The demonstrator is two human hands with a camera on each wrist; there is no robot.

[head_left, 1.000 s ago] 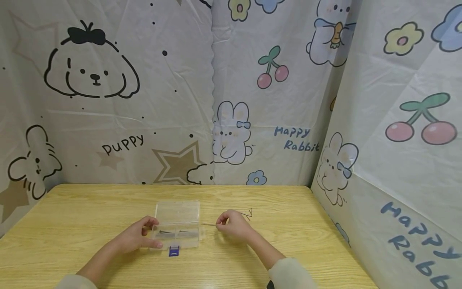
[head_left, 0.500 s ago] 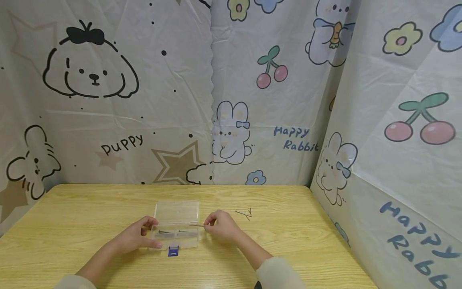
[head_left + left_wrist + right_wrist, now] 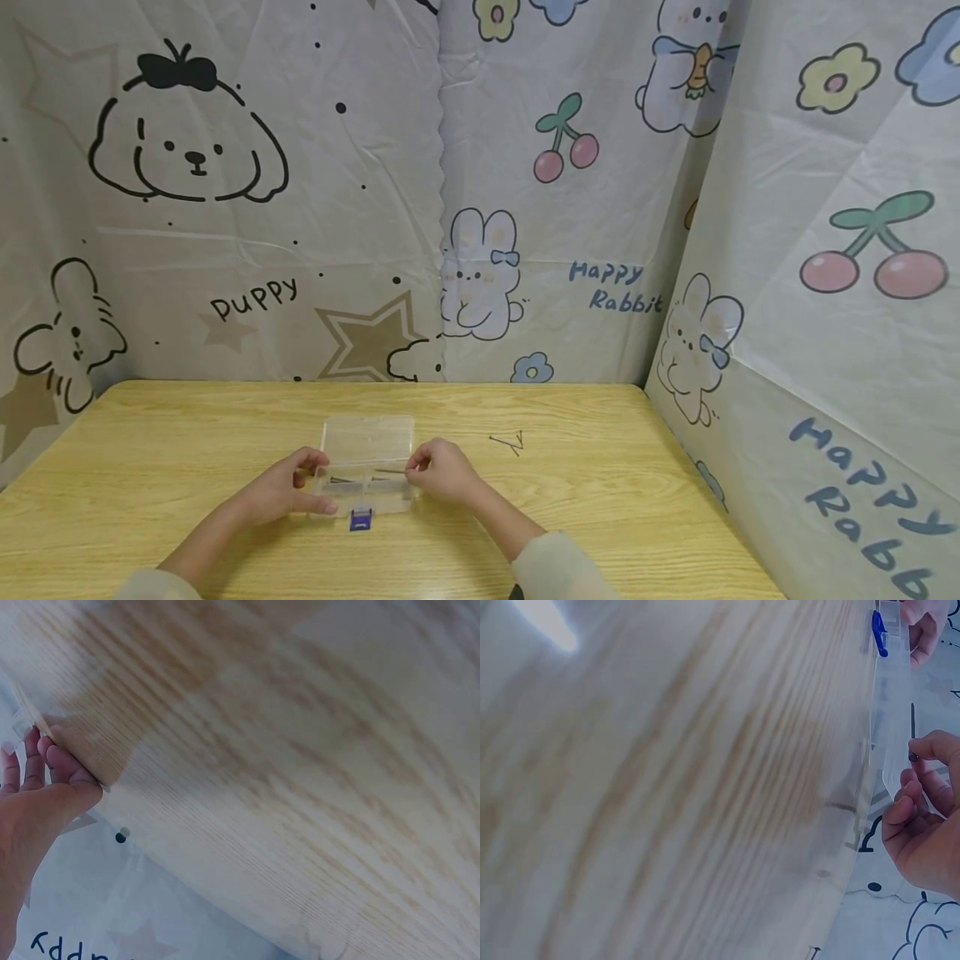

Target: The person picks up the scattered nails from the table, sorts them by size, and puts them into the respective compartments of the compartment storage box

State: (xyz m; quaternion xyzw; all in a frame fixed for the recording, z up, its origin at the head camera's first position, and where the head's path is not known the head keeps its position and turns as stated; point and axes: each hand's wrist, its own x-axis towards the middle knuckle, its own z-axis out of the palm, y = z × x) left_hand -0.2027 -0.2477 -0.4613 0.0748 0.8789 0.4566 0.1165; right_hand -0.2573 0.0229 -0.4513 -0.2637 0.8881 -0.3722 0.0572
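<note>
A clear plastic box (image 3: 392,503) lies on the table with its lid (image 3: 367,438) raised at the back and a blue latch (image 3: 361,520) at the front. My left hand (image 3: 279,492) grips the box's left end, thumb in front and fingers behind. Between thumb and fingertips, my right hand (image 3: 447,475) pinches a nail (image 3: 389,472) over the right part of the box. The nail's head shows at the fingertips in the right wrist view. Dark nails (image 3: 342,481) lie in the box's left compartment, and some show in the right one.
Several loose nails (image 3: 510,442) lie on the wooden table (image 3: 225,417) behind and right of my right hand. A cartoon-printed cloth (image 3: 337,208) hangs behind the table and along its right side.
My right hand has moved left with the nail, from beside the box to above its right part. My left hand and the box have stayed in place.
</note>
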